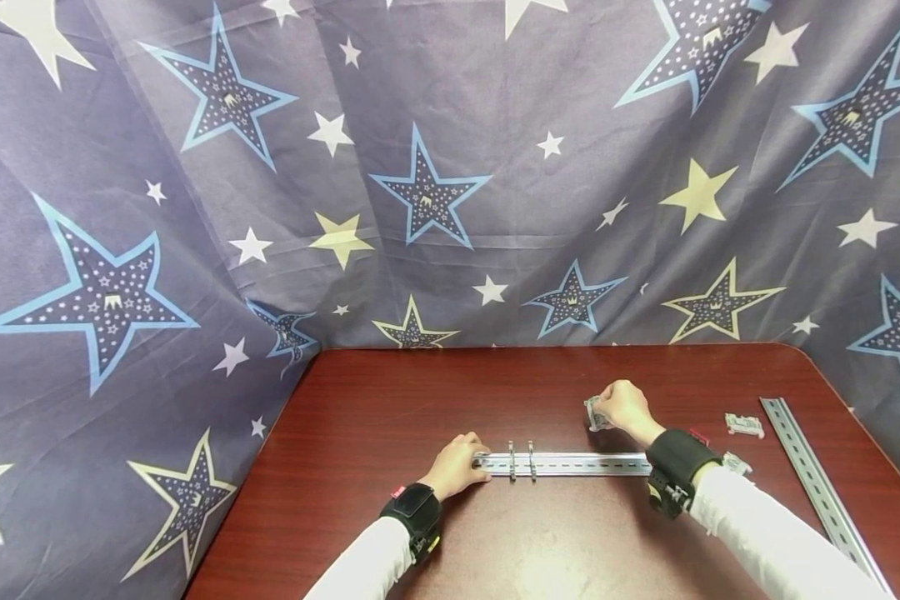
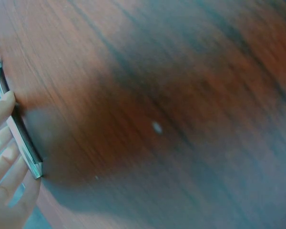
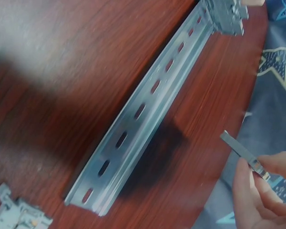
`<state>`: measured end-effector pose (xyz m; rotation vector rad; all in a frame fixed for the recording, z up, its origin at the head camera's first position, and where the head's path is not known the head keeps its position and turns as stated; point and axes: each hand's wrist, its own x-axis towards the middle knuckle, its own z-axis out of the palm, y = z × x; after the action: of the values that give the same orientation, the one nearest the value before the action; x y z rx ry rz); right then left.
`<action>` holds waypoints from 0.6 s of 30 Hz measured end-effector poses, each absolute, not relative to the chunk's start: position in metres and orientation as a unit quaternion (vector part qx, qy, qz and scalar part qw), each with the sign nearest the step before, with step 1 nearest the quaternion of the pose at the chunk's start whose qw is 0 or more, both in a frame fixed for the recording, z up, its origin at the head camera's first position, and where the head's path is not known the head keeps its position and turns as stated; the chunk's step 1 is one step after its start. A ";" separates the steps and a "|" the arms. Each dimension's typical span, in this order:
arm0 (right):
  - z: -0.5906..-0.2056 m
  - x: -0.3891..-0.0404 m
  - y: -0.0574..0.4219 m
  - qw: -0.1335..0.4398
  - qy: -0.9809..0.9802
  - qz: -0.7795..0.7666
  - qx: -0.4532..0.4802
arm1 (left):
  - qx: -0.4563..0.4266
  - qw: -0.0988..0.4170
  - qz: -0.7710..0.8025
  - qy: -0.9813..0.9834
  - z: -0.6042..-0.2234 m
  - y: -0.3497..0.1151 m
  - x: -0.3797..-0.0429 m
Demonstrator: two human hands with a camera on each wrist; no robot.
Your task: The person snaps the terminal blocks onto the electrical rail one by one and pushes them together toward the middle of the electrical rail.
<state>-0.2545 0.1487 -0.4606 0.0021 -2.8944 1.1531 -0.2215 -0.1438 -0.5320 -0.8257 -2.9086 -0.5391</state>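
Observation:
A slotted metal DIN rail [image 1: 592, 459] lies crosswise on the table, and two thin grey terminal blocks [image 1: 532, 461] stand on it left of its middle. My left hand [image 1: 453, 467] grips the rail's left end; in the left wrist view thumb and fingers lie on either side of the rail [image 2: 25, 143]. Held above the table, behind the right part of the rail, is another grey terminal block [image 1: 594, 414], pinched by my right hand [image 1: 625, 407]. In the right wrist view this terminal block [image 3: 240, 149] shows edge-on between thumb and fingers, apart from the rail [image 3: 148, 98].
One loose terminal block [image 1: 744, 425] lies at the right, and another [image 1: 737, 463] shows partly behind the right wristband. A second slotted rail [image 1: 817, 483] runs along the table's right side. Star-patterned cloth [image 1: 510, 217] hangs behind the brown table [image 1: 390, 392].

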 end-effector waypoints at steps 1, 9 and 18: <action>-0.460 -0.253 0.147 0.011 -0.929 0.371 0.003 | -0.268 0.035 -0.175 -0.947 -0.532 -0.144 -0.222; -0.462 -0.249 0.135 0.000 -0.925 0.380 0.012 | -0.271 0.033 -0.172 -0.947 -0.533 -0.144 -0.222; -0.461 -0.238 0.121 -0.014 -0.916 0.401 0.005 | -0.273 0.036 -0.170 -0.946 -0.533 -0.144 -0.223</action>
<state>-0.2385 0.1211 -0.4613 0.0143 -2.9030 1.2727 -0.2226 -0.1435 -0.5330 -0.8373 -2.9065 -0.5215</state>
